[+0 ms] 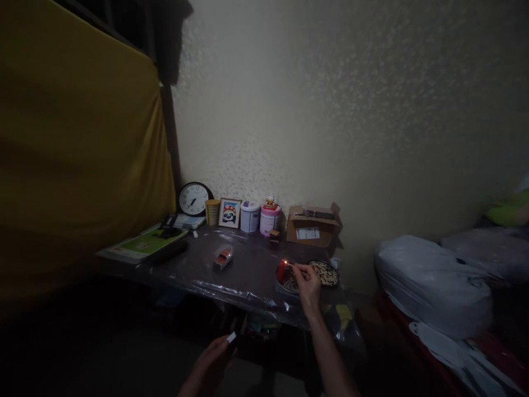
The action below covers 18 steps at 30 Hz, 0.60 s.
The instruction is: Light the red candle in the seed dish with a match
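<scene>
My right hand (308,281) pinches a thin match (290,264) with a small flame at its tip. The flame is right beside the top of a red candle (281,271); I cannot tell whether they touch. The candle stands upright in a round dish (288,285) near the table's front edge. Below that edge, my left hand (212,355) is closed around a small dark box with a white end, which looks like a matchbox (232,337). Behind my right hand lies a round plate (326,274) of pale, seed-like pieces.
The plastic-covered table (243,275) holds a small wrapped box (223,257). Along the wall stand a clock (193,199), a panda picture (230,213), two tins (250,217) and an open cardboard box (312,226). Books (144,244) lie left; white bags (433,284) sit right.
</scene>
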Each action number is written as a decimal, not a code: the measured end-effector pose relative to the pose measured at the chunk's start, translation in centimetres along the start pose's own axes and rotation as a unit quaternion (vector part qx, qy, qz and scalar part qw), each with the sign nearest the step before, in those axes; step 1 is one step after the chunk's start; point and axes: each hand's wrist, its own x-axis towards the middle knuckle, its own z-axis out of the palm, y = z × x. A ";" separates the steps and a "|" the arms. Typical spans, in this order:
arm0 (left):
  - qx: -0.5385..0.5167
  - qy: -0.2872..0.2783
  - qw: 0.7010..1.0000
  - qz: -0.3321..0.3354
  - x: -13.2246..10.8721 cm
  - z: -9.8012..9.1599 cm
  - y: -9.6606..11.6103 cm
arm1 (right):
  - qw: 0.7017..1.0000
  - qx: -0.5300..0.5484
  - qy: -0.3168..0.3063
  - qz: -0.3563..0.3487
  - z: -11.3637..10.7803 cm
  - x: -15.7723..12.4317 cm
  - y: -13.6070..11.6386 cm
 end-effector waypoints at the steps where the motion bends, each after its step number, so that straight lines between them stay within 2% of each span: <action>1: 0.002 -0.013 1.000 0.003 0.2 -0.3 -0.2 | 1.000 -0.003 0.000 -0.002 0.1 0.1 0.2; 6: -0.006 -0.064 0.998 0.027 0.5 -0.7 -0.6 | 1.000 -0.024 0.002 -0.014 0.6 0.4 0.7; 15: -0.011 -0.029 0.999 0.008 0.8 -0.8 -0.5 | 0.998 -0.054 -0.001 -0.023 1.1 0.6 1.0; 18: -0.010 -0.012 1.000 0.002 0.3 -0.2 -0.2 | 0.998 -0.058 -0.004 -0.027 1.2 0.7 1.2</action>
